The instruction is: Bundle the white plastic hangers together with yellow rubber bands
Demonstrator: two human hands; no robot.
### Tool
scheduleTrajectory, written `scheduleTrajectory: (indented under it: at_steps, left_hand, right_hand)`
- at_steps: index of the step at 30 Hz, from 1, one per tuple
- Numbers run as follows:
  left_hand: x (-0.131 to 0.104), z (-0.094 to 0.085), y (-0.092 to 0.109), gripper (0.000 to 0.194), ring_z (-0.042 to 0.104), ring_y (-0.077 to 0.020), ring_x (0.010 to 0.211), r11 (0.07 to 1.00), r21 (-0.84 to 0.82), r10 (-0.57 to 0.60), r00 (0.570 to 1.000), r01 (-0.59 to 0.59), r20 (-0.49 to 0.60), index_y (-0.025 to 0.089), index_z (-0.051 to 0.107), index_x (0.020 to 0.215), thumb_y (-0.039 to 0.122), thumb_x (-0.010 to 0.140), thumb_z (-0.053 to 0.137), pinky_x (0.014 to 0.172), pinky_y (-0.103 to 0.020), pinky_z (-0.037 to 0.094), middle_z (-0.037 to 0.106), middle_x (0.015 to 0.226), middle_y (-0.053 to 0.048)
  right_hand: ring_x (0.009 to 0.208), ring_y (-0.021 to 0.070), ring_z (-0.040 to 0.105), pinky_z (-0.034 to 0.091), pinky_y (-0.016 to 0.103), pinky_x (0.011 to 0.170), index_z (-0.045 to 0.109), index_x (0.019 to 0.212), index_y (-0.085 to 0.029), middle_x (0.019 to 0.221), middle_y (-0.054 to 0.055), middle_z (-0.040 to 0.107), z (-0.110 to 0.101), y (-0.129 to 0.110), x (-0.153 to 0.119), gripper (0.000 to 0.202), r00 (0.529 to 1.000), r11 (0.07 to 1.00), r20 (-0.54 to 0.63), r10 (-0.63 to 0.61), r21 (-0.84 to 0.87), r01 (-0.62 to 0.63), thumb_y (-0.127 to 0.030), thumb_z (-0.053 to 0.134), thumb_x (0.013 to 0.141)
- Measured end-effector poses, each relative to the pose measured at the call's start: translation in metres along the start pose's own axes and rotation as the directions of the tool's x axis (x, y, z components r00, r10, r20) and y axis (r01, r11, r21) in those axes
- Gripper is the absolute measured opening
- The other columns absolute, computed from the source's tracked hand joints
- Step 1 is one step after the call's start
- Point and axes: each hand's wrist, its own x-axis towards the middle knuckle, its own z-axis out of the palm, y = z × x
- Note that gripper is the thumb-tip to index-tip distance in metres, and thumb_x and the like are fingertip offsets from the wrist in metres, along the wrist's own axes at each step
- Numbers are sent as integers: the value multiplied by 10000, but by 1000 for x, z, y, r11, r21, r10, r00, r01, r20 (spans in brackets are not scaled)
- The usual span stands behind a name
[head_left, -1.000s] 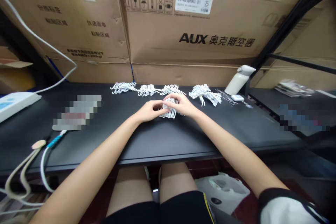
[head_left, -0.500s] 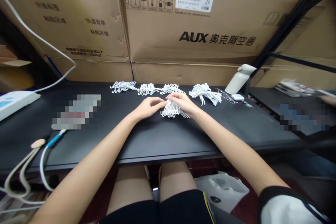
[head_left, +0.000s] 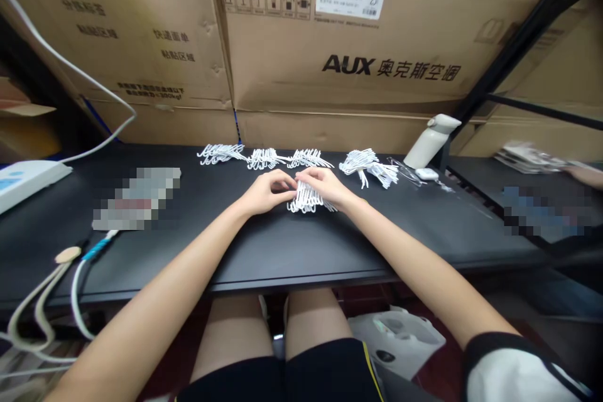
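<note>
Hands [head_left: 264, 193] less overlapped than before at white hooks [head_left: 307, 199], left contact unclear

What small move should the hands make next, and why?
Probably the left hand should gently nudge the hooked ends of the white bundle closer together: they fan out toward the person, that hand is at the bundle's left side, and the right hand lies over its top.

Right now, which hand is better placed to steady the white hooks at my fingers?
Probably your right hand: it reaches over the white hooks with fingers on them, while your left hand is at their left side.
</note>
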Motion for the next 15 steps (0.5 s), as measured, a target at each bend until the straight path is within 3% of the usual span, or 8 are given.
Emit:
scheduleTrajectory:
  at_steps: [9,15]
  left_hand:
    - [-1,-4,6,212,595,-209,977,999,18,29,999,-28,-16,185,686,821,388,783,641,855,-353,493,615,1007,-76]
    - [-1,-2,8,235,603,-221,977,999,55,0,1000,-1,10,186,689,848,396,745,662,852,-366,491,626,1053,-82]
  right_hand:
    - [690,127,532,402,272,668,673,785,-157,778,22,646,-4,6,2,284,997,994,37,-63,-83,66,-436,657,732]
    - [648,123,506,386,271,633,672,800,-150,757,21,634,-3,6,2,299,998,994,33,-48,-92,51,-440,655,728]
